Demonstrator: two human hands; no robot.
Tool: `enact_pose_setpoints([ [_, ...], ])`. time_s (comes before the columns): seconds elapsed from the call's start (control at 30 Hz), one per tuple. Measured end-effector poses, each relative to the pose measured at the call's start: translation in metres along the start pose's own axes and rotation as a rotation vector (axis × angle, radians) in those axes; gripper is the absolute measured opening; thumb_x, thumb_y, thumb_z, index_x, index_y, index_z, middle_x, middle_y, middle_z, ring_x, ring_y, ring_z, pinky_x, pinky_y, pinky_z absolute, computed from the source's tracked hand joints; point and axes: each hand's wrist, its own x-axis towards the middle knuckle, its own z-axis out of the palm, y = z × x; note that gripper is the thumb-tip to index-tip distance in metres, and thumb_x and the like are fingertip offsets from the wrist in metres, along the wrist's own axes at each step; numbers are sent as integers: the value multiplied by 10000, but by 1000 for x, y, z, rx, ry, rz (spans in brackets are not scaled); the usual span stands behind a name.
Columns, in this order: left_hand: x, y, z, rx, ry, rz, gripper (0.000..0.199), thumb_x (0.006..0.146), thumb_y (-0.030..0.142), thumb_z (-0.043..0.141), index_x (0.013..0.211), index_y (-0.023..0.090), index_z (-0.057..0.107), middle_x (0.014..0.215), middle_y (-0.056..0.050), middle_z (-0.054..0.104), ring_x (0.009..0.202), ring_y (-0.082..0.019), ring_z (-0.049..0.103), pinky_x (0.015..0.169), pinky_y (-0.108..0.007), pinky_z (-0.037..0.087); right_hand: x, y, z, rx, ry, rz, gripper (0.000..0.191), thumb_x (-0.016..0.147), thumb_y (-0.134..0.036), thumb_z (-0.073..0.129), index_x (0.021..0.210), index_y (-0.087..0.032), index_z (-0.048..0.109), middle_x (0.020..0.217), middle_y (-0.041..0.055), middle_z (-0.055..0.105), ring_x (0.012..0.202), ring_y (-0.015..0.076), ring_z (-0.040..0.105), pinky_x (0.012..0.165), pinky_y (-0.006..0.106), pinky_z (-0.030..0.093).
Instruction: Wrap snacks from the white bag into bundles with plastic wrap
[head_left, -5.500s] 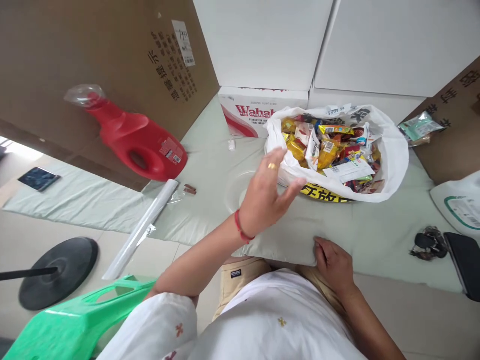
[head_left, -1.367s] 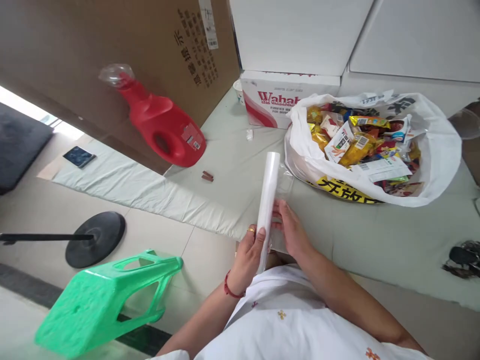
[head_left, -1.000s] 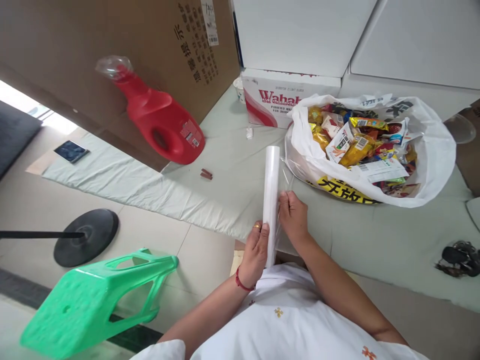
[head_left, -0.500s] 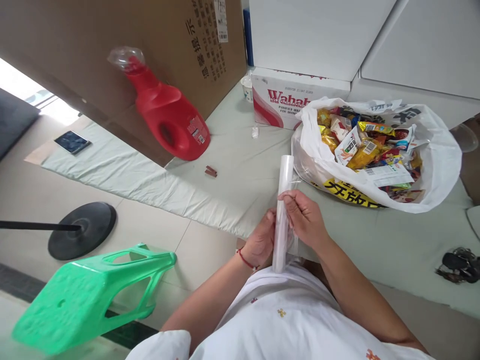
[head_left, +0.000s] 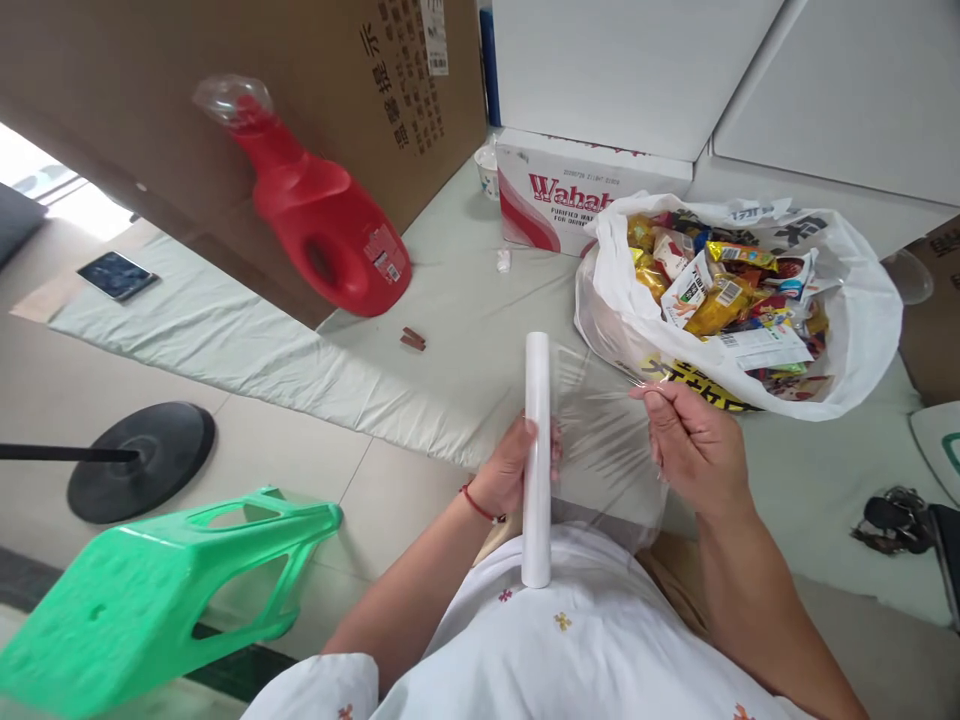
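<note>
A white roll of plastic wrap [head_left: 537, 500] stands lengthwise in front of my body, its lower end against the white shirt. My left hand [head_left: 514, 462] is wrapped round the roll, with the fingers partly hidden behind it. A creased, see-through sheet of wrap [head_left: 600, 430] stretches from the roll to the right. My right hand [head_left: 694, 440] pinches the sheet's edge between thumb and fingers. Just beyond that hand sits a white plastic bag [head_left: 862, 330] full of packaged snacks [head_left: 724, 305].
A red jug [head_left: 330, 225] stands by a big cardboard box [head_left: 360, 120]. Brown strips [head_left: 412, 339] and a Wahaha carton [head_left: 555, 190] are on the pale cloth. To the left are a green stool [head_left: 150, 590], a black round base [head_left: 142, 460] and a phone [head_left: 118, 275]; keys [head_left: 896, 520] lie right.
My right hand has moved away from the roll to the right, drawing out a sheet of wrap. My left hand and the roll have shifted slightly left, and the roll is more upright.
</note>
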Motion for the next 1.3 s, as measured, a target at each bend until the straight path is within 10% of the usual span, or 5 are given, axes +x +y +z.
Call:
enact_pose_setpoints([
  [0.17, 2, 11, -5, 72, 71, -4, 554, 572, 306, 980, 955, 183, 600, 863, 5, 666, 718, -122, 645, 671, -271, 583, -9, -2, -21, -119, 92, -22, 359, 1043, -529, 620, 1133, -231, 799, 506, -56, 532, 368, 105, 476, 379, 225, 380],
  [0.73, 2, 21, -16, 5, 104, -65, 481, 593, 341, 885, 956, 166, 622, 873, -27, 705, 714, -136, 669, 652, -271, 593, -26, 19, -70, -156, 258, 82, 386, 1014, -545, 670, 1145, -204, 795, 531, -67, 507, 390, 91, 452, 366, 214, 379],
  [0.93, 3, 19, -14, 460, 419, 137, 564, 569, 385, 969, 898, 211, 546, 724, 74, 555, 610, -93, 541, 534, -221, 456, -25, 32, -79, -212, 262, 76, 399, 1000, -563, 680, 1131, -207, 804, 516, -63, 517, 378, 100, 452, 370, 237, 377],
  [1.13, -10, 33, -27, 218, 219, -33, 480, 641, 427, 848, 946, 203, 553, 826, -2, 691, 664, -154, 668, 595, -280, 546, -32, 50, -98, -189, 310, 243, 431, 956, -617, 709, 1130, -235, 801, 532, -50, 510, 389, 114, 440, 357, 256, 372],
  [1.3, -5, 31, -33, 567, 341, 107, 574, 619, 427, 931, 947, 234, 502, 676, 74, 595, 584, -138, 608, 547, -262, 504, -49, 72, -103, -185, 251, 391, 504, 921, -676, 710, 1144, -230, 784, 549, -45, 505, 403, 120, 443, 357, 259, 381],
])
